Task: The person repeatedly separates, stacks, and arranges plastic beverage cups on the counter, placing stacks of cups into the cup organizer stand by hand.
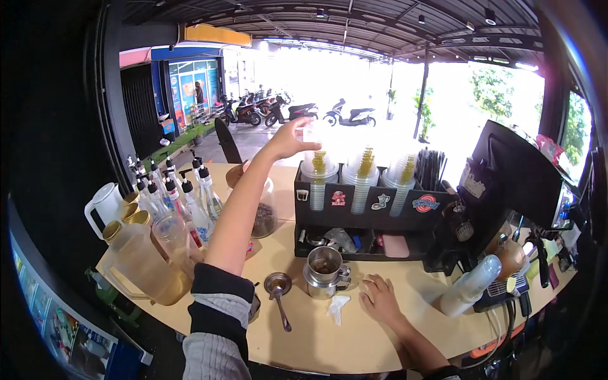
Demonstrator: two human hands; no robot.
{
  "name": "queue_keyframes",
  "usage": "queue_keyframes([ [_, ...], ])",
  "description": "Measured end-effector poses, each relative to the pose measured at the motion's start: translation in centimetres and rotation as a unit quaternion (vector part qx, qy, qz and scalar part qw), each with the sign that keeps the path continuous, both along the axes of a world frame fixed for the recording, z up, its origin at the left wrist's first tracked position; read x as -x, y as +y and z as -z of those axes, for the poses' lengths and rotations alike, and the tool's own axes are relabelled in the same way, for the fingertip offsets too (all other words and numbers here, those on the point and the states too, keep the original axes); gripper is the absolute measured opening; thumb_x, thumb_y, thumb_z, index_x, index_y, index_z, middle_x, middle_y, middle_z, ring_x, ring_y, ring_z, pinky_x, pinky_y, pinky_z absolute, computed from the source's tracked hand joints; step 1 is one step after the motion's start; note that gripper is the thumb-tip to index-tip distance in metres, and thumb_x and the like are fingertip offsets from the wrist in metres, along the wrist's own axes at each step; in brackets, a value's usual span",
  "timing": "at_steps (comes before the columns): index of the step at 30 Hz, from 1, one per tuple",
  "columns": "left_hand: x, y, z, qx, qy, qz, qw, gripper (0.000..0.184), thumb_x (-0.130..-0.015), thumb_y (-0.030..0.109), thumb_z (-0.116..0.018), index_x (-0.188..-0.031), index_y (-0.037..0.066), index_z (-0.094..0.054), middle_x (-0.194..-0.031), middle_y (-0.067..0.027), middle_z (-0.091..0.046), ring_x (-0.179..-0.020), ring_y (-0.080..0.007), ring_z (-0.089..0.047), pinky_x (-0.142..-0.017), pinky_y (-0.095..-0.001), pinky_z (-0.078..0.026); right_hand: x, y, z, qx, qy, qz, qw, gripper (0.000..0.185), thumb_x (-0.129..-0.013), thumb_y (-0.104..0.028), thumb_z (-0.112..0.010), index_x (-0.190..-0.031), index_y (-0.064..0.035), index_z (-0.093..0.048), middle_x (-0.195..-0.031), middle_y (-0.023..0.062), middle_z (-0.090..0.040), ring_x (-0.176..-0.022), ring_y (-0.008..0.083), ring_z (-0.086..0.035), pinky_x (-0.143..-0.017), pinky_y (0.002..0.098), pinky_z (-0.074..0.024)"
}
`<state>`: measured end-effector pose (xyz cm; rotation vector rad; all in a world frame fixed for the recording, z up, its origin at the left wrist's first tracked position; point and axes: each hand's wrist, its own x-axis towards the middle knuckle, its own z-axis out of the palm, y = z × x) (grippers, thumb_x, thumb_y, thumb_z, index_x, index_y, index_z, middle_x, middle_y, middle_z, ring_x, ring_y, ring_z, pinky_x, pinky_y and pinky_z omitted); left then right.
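My left hand (294, 140) reaches up over the black cup holder, its thumb and fingers closed round the top of a clear plastic cup (312, 134) on the leftmost stack (318, 166). My right hand (381, 301) lies on the counter with its fingers spread, holding nothing. Just left of it stands a metal drip coffee filter (325, 263) with dark coffee inside, set on a metal cup (322, 288). A crumpled white tissue (338, 308) lies in front. Further left, a spoon (282, 310) rests on a small round metal lid (277, 283).
The black cup holder (373, 201) carries several cup stacks and black straws (430, 168). Pump bottles (206, 190), a plastic pitcher (136, 259) and a jar of dark beans (266, 218) crowd the left. At right are a monitor (513, 171), wrapped cups (470, 286) and an espresso machine (506, 288).
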<state>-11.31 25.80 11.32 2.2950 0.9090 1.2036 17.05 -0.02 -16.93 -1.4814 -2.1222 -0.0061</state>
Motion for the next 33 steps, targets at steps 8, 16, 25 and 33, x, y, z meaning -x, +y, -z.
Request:
queue_keyframes([
  [8,-0.4,0.0,2.1,0.011,-0.006,0.041,0.999,0.086,-0.064,0.032,-0.081,-0.132,0.0,-0.039,-0.129,-0.0167,-0.049,-0.117,-0.0272,-0.05,-0.096,-0.0359,-0.042,0.2,-0.1,-0.4,0.003,0.002,0.002,1.0,0.038,-0.083,-0.024,-0.057,-0.116,-0.006,-0.05,-0.123,0.0148,-0.046,-0.121,0.0314,-0.039,-0.099,0.0535,-0.0288],
  [16,-1.8,-4.2,3.7,-0.152,0.0,-0.136,0.979,0.092,-0.071,0.026,-0.074,-0.14,0.002,-0.019,-0.135,-0.0186,-0.037,-0.124,-0.0293,-0.04,-0.1,-0.0389,-0.035,-0.3,0.4,0.4,-0.005,0.009,-0.006,1.0,0.038,-0.084,-0.026,-0.056,-0.116,-0.0052,-0.05,-0.124,0.016,-0.046,-0.12,0.0313,-0.041,-0.1,0.0519,-0.0272],
  [25,-12.7,-23.7,8.0,-0.106,-0.13,0.107,0.98,0.08,-0.074,0.011,-0.069,-0.139,0.004,-0.024,-0.135,-0.0149,-0.039,-0.124,-0.0261,-0.041,-0.101,-0.0401,-0.033,-2.6,-0.2,1.6,0.085,0.35,-0.063,0.931,0.012,-0.081,-0.011,-0.061,-0.086,0.0001,-0.06,-0.087,0.0135,-0.061,-0.083,0.0223,-0.06,-0.072,0.0316,-0.0466],
  [33,-24.0,-29.0,20.0,0.174,-0.13,0.292,0.932,0.067,-0.079,0.01,-0.067,-0.133,0.005,-0.028,-0.137,-0.0106,-0.034,-0.119,-0.0222,-0.045,-0.094,-0.0366,-0.041,-11.2,-11.6,-1.9,-0.142,0.379,0.025,0.914,0.011,-0.08,0.002,-0.059,-0.071,0.0014,-0.052,-0.067,0.0068,-0.054,-0.066,0.0123,-0.053,-0.061,0.026,-0.0429],
])
